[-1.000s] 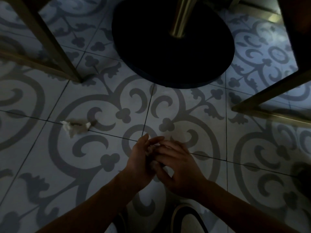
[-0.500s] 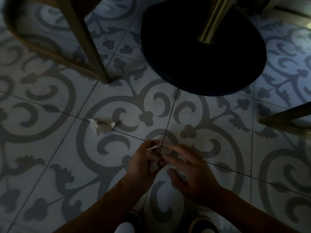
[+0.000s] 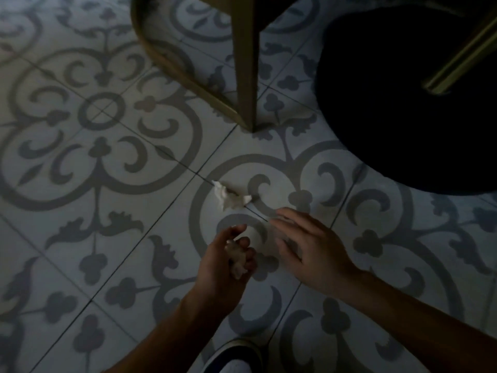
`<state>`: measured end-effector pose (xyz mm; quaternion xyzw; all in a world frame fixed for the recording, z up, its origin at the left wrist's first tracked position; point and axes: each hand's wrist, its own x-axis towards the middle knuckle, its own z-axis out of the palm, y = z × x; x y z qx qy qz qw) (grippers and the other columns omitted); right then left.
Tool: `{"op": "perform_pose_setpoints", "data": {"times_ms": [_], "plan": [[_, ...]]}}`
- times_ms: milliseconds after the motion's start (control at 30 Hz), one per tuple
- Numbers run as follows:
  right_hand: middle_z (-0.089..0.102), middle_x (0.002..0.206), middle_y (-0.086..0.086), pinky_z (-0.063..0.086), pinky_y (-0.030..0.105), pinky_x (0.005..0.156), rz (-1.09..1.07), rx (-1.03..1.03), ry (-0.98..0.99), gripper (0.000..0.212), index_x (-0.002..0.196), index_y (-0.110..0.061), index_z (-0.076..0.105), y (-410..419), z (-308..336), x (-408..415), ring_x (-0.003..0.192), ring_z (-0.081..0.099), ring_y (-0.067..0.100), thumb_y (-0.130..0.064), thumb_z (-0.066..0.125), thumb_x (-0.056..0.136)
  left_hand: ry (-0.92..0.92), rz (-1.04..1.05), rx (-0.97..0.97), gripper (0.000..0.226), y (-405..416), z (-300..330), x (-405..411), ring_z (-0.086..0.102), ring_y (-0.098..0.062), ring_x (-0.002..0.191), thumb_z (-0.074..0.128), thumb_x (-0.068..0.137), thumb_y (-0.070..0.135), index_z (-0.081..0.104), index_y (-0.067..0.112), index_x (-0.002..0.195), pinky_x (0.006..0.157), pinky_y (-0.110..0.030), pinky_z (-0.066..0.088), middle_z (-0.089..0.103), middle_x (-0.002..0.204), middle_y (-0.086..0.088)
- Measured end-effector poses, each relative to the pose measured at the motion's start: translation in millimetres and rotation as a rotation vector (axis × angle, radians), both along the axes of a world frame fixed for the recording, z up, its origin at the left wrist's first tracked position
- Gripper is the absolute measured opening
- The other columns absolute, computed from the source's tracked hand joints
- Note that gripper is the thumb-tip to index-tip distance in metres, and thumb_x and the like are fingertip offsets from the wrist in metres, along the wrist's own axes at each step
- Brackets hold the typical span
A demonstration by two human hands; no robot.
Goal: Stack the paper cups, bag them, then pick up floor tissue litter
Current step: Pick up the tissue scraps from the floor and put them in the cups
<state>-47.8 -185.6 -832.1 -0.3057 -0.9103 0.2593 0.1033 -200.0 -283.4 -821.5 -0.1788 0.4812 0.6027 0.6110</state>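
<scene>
Patterned floor (image 3: 121, 238): left hand (image 3: 223, 267) cups tissue wad (image 3: 236, 258); another tissue (image 3: 228, 196) lies near.

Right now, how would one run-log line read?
left hand: grip shut on crumpled white tissue wad | right hand: open, reaching | torn white floor tissue: on patterned tile

The floor (image 3: 134, 238) tiles are pale with grey scrolls, circles and clover shapes. The tissue (image 3: 228, 196) is white, the table base (image 3: 403, 117) black, the chair leg (image 3: 246, 63) brass-gold.
</scene>
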Motion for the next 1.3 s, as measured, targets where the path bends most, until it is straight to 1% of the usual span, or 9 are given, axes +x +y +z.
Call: {"op": "perform_pose_setpoints", "data": {"times_ms": [167, 400, 533, 667, 767, 867, 1033, 1167, 1300], "plan": [[0.040, 0.148, 0.008, 0.047, 0.037, 0.099, 0.175, 0.008, -0.074, 0.050, 0.140, -0.016, 0.043, 15.2, 0.6, -46.2, 0.129, 0.043, 0.022, -0.027, 0.054, 0.092, -0.024, 0.100, 0.018, 0.013, -13.0, 2.9, -19.6, 0.046, -0.012, 0.047, 0.059, 0.081, 0.022, 0.062, 0.014, 0.090, 0.041, -0.020, 0.039, 0.049, 0.061, 0.000], [0.013, 0.157, 0.016, 0.048, 0.041, 0.090, 0.302, 0.139, -0.190, 0.073, 0.147, -0.022, 0.025, 31.3, 4.9, -119.7, 0.131, 0.035, 0.034, -0.021, 0.063, 0.085, -0.040, 0.200, 0.010, 0.013, -28.0, 2.8, -39.8, 0.046, -0.014, 0.046, 0.059, 0.082, 0.020, 0.061, 0.012, 0.092, 0.038, -0.021, 0.041, 0.051, 0.059, -0.001], [0.025, 0.148, 0.014, 0.050, 0.040, 0.082, 0.401, 0.120, -0.465, 0.059, 0.137, -0.022, 0.037, 29.2, -5.4, -138.2, 0.122, 0.039, 0.034, -0.009, 0.060, 0.084, -0.044, 0.239, 0.033, 0.023, -30.1, 3.8, -48.0, 0.045, -0.013, 0.047, 0.063, 0.070, 0.024, 0.061, 0.012, 0.089, 0.039, -0.020, 0.039, 0.049, 0.060, -0.001], [0.041, 0.124, 0.017, 0.043, 0.037, 0.065, 0.380, 0.058, -0.447, 0.035, 0.111, -0.011, 0.050, 20.3, -14.6, -133.6, 0.103, 0.050, 0.036, 0.004, 0.057, 0.080, -0.079, 0.274, 0.002, 0.021, -35.1, 6.6, -51.2, 0.046, -0.014, 0.047, 0.061, 0.071, 0.024, 0.061, 0.012, 0.088, 0.039, -0.020, 0.040, 0.049, 0.059, -0.001], [0.048, 0.110, 0.015, 0.049, 0.042, 0.070, 0.274, -0.178, -0.444, 0.023, 0.090, -0.010, 0.054, 11.6, -7.1, -120.6, 0.093, 0.055, 0.036, 0.009, 0.053, 0.077, -0.120, 0.303, -0.074, 0.008, -51.3, 25.0, -53.2, 0.045, -0.014, 0.048, 0.056, 0.085, 0.020, 0.059, 0.013, 0.086, 0.040, -0.020, 0.040, 0.047, 0.060, -0.001], [0.061, 0.115, 0.013, 0.051, 0.039, 0.086, 0.109, -0.476, -0.403, 0.025, 0.095, -0.011, 0.064, 0.2, 9.3, -99.2, 0.103, 0.059, 0.030, 0.006, 0.053, 0.080, -0.124, 0.333, -0.094, 0.015, -73.6, 57.8, -54.8, 0.045, -0.013, 0.050, 0.062, 0.074, 0.020, 0.059, 0.013, 0.086, 0.043, -0.020, 0.038, 0.046, 0.063, 0.000], [0.069, 0.091, 0.009, 0.054, 0.016, 0.052, 0.009, -0.869, -0.422, 0.024, 0.087, -0.021, 0.066, -36.7, 87.9, -86.4, 0.059, 0.064, 0.001, 0.000, 0.055, 0.090, -0.185, 0.345, -0.165, 0.018, -121.2, 138.2, -50.1, 0.042, -0.012, 0.055, 0.046, 0.096, 0.026, 0.059, 0.014, 0.090, 0.045, -0.018, 0.037, 0.045, 0.068, 0.000], [0.066, 0.089, 0.012, 0.062, 0.036, 0.064, -0.163, -1.180, -0.402, 0.024, 0.085, -0.016, 0.065, -61.1, 161.5, -85.2, 0.074, 0.071, 0.018, 0.001, 0.051, 0.095, -0.228, 0.336, -0.210, 0.020, -146.6, 205.1, -46.7, 0.043, -0.012, 0.058, 0.043, 0.100, 0.027, 0.058, 0.013, 0.100, 0.044, -0.019, 0.040, 0.047, 0.071, -0.001], [0.063, 0.091, 0.012, 0.057, 0.020, 0.057, -0.241, -1.261, -0.327, 0.011, 0.090, -0.009, 0.066, -79.4, 226.6, -81.6, 0.068, 0.068, 0.008, -0.004, 0.057, 0.094, -0.264, 0.311, -0.220, 0.020, -153.7, 265.3, -47.9, 0.045, -0.013, 0.059, 0.043, 0.099, 0.026, 0.058, 0.013, 0.100, 0.048, -0.020, 0.040, 0.048, 0.072, -0.001]]}}
